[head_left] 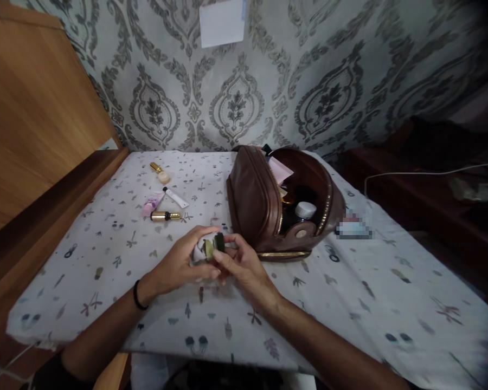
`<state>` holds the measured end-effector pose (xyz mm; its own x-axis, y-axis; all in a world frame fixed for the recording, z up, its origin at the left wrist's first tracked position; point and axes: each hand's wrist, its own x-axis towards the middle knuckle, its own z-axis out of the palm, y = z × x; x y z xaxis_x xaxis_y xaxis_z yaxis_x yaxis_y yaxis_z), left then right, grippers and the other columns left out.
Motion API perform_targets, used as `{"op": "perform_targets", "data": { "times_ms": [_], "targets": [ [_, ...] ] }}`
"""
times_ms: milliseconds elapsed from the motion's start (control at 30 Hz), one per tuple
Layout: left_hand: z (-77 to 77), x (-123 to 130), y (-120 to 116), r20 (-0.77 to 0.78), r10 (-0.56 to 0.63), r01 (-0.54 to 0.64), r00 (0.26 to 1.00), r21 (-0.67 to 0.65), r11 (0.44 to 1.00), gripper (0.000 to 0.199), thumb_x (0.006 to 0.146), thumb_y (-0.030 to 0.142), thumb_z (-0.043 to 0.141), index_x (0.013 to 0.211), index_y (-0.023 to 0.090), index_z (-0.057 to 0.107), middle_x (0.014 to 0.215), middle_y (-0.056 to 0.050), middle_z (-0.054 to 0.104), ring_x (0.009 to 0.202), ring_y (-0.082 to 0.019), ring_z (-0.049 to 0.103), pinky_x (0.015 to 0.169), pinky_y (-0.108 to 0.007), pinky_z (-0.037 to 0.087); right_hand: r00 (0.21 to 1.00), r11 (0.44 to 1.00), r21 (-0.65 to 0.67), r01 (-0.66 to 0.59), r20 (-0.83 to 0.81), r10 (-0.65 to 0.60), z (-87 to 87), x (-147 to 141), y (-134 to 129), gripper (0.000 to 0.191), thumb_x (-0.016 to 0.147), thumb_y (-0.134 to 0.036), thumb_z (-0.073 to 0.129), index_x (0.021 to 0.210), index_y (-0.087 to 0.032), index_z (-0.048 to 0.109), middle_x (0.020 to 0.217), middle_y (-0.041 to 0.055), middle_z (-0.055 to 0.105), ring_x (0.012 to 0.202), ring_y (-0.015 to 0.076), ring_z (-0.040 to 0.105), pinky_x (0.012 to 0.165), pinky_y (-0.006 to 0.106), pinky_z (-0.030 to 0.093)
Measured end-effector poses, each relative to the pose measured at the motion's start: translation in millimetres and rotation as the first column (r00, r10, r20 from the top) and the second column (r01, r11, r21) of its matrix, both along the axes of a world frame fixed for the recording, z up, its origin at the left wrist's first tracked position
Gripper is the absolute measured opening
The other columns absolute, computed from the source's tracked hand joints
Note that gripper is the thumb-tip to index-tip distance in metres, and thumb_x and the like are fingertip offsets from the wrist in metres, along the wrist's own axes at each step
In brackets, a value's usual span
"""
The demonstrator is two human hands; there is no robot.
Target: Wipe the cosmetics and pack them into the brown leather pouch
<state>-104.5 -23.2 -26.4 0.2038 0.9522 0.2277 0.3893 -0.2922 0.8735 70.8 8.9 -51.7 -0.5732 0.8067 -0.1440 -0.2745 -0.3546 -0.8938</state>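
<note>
Near the middle of the patterned cloth, my left hand (184,259) is closed around a small whitish jar (199,249). My right hand (244,265) meets it from the right, its fingers closed on a dark green lid (219,242) beside a yellow-green part. The exact shape of this small container is partly covered by my fingers. Just beyond my right hand stands a brown leather bag (252,200), unzipped, with a white-capped jar (305,210) and a pink packet (280,170) inside.
On the left of the cloth (117,287) lie a gold tube (165,216), a white tube (176,197), a pink tube (151,205) and a gold-handled item (160,173). A blurred-out item (354,225) is right of the bag. Wooden furniture (36,97) borders the left side.
</note>
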Motion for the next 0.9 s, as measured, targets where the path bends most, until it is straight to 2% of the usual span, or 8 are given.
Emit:
{"op": "perform_targets", "data": {
  "times_ms": [67, 133, 300, 400, 500, 600, 767, 900],
  "targets": [
    [-1.5, 1, 0, -0.052, -0.003, 0.005, 0.999, 0.026, 1.0, 0.059, 0.084, 0.036, 0.075, 0.138, 0.025, 0.055, 0.131, -0.009, 0.065, 0.117, -0.026, 0.063, 0.101, -0.036, 0.05, 1.0, 1.0, -0.004, -0.01, -0.018, 0.01, -0.5, 1, 1, 0.056, 0.072, -0.058, 0.083, 0.098, -0.022, 0.049, 0.068, -0.004, 0.068, 0.053, 0.013, 0.065, 0.047, 0.021, 0.045],
    [-1.4, 1, -1, -0.068, 0.012, -0.009, 0.998, 0.051, 0.999, 0.051, 0.088, 0.032, 0.069, 0.136, 0.024, 0.055, 0.129, -0.009, 0.066, 0.116, -0.025, 0.064, 0.101, -0.036, 0.05, 0.999, 1.0, -0.008, -0.03, -0.037, 0.029, 0.6, 2, 1, 0.055, 0.075, -0.062, 0.078, 0.098, -0.022, 0.049, 0.066, -0.004, 0.067, 0.053, 0.0139, 0.066, 0.047, 0.021, 0.044],
    [3.8, -1, -4, -0.064, -0.025, 0.026, 0.998, 0.026, 0.999, 0.046, 0.096, 0.036, 0.06, 0.139, 0.021, 0.053, 0.107, -0.006, 0.073, 0.092, -0.02, 0.068, 0.085, -0.03, 0.054, 1.0, 1.0, 0.029, -0.002, -0.022, 0.003, 8.1, 6, -1, 0.053, 0.081, -0.062, 0.074, 0.109, -0.022, 0.052, 0.068, -0.0041, 0.066, 0.059, 0.0135, 0.066, 0.05, 0.021, 0.043],
    [4.3, -1, -3, -0.07, -0.007, 0.01, 0.998, 0.053, 0.999, 0.043, 0.097, 0.036, 0.057, 0.138, 0.022, 0.056, 0.118, -0.008, 0.073, 0.102, -0.022, 0.069, 0.091, -0.032, 0.054, 1.0, 0.999, 0.053, -0.015, -0.012, 0.015, 9.8, 7, -2, 0.055, 0.078, -0.058, 0.078, 0.113, -0.023, 0.054, 0.074, -0.0035, 0.066, 0.061, 0.0129, 0.064, 0.05, 0.021, 0.042],
    [1.3, -1, -1, -0.078, 0.018, -0.008, 0.997, 0.124, 0.992, 0.038, 0.099, 0.033, 0.055, 0.136, 0.023, 0.061, 0.126, -0.008, 0.071, 0.113, -0.022, 0.067, 0.1, -0.033, 0.052, 1.0, 0.998, 0.066, 0.011, 0.021, -0.013, 9.0, 6, -1, 0.05, 0.076, -0.058, 0.079, 0.104, -0.023, 0.057, 0.074, -0.0035, 0.064, 0.064, 0.0129, 0.061, 0.05, 0.021, 0.041],
    [-3.2, 0, 0, -0.096, 0.022, -0.001, 0.995, 0.216, 0.976, 0.035, 0.1, 0.029, 0.055, 0.133, 0.024, 0.065, 0.122, -0.008, 0.073, 0.112, -0.02, 0.068, 0.097, -0.031, 0.053, 0.996, 0.996, 0.067, 0.056, 0.069, -0.061, 8.2, 6, 0, 0.049, 0.071, -0.059, 0.082, 0.088, -0.021, 0.057, 0.076, -0.0033, 0.062, 0.065, 0.0112, 0.058, 0.051, 0.021, 0.041],
    [-9.3, -1, -1, -0.174, 0.088, -0.011, 0.981, 0.4, 0.916, 0.036, 0.101, 0.021, 0.054, 0.135, 0.027, 0.063, 0.114, -0.008, 0.072, 0.104, -0.017, 0.07, 0.087, -0.026, 0.057, 0.997, 0.999, -0.035, 0.031, 0.069, -0.029, 7.4, 5, 1, 0.058, 0.064, -0.063, 0.085, 0.075, -0.021, 0.048, 0.062, -0.0058, 0.057, 0.058, 0.011, 0.057, 0.049, 0.021, 0.041],
    [-11.1, -3, -1, -0.3, 0.063, 0.089, 0.952, 0.465, 0.881, 0.048, 0.098, 0.031, 0.06, 0.146, 0.025, 0.052, 0.122, -0.011, 0.067, 0.113, -0.02, 0.067, 0.093, -0.03, 0.057, 0.999, 0.99, -0.138, 0.034, -0.009, -0.036, 7.1, 4, 0, 0.059, 0.064, -0.06, 0.087, 0.088, -0.02, 0.051, 0.06, -0.0059, 0.061, 0.055, 0.01, 0.058, 0.049, 0.019, 0.041]
  ]
}}
